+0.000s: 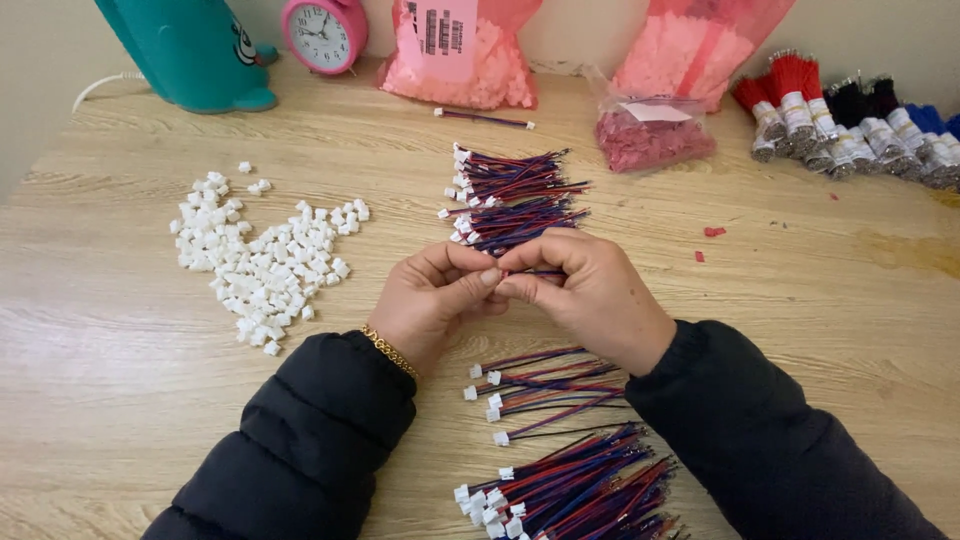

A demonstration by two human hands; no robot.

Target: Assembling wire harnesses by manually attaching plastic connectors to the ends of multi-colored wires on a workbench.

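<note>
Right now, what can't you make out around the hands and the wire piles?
- Head view: the thin red-and-blue wire piece is mostly hidden by left hand and right hand fingers.
- Nearest bundle of red-and-blue wires is cut off by the bottom edge.
- Pink bag's contents are too small.

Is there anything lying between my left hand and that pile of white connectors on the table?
Nothing visible does. Only bare wooden table lies between the left hand and the pile of white connectors. The wire bundles sit further right, out of that path.
</note>
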